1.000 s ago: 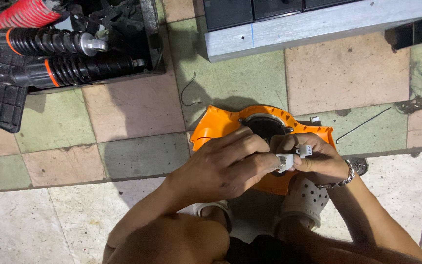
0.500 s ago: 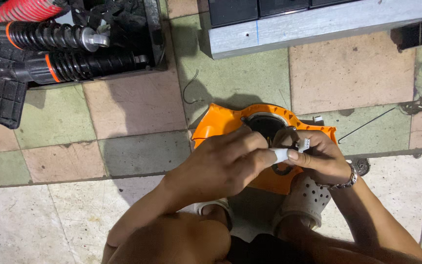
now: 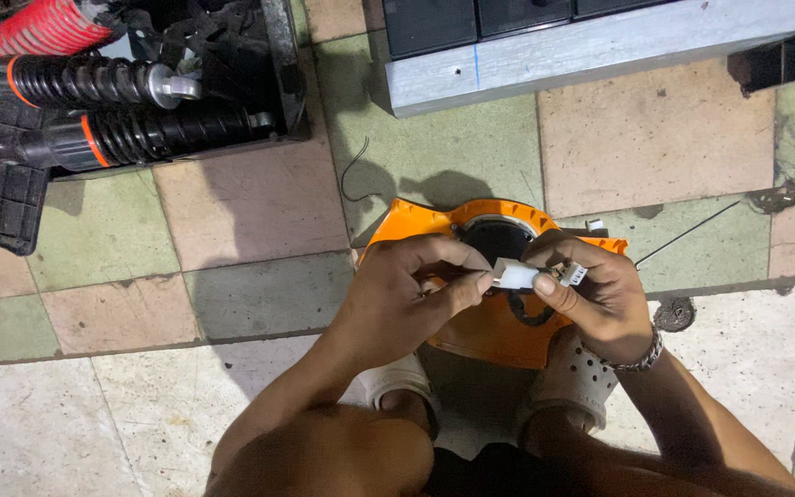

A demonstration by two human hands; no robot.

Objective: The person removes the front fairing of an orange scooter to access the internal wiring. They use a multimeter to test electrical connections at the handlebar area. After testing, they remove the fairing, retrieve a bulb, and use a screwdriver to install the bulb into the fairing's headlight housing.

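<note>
Head view, looking straight down at a tiled floor (image 3: pixel 259 207). Left hand (image 3: pixel 407 290) and right hand (image 3: pixel 600 294) meet over an orange plastic housing (image 3: pixel 485 336) that lies on the floor just in front of the person's feet. Both hands pinch a small white connector (image 3: pixel 514 273): left grip closed on its left end with thumb and forefinger, right grip closed on its right end, thumb underneath. A second small white plug (image 3: pixel 573 273) sticks out between the right fingers, just beside the first one. Black wires loop under the connector, over the housing's round dark opening (image 3: pixel 494 237). Metal bracelet (image 3: pixel 641 354) on the right wrist. Pale perforated clogs (image 3: pixel 577 377) on the feet, toes touching the housing's near edge.

Upper left, well apart from the hands: black tray (image 3: pixel 223 83) holding black coil shock absorbers (image 3: pixel 131 138) with orange rings, and a red coil spring (image 3: pixel 43 26) above them. Grey metal frame (image 3: pixel 600 46) along the top. A thin wire (image 3: pixel 351 170) lies on the tiles near the housing.
</note>
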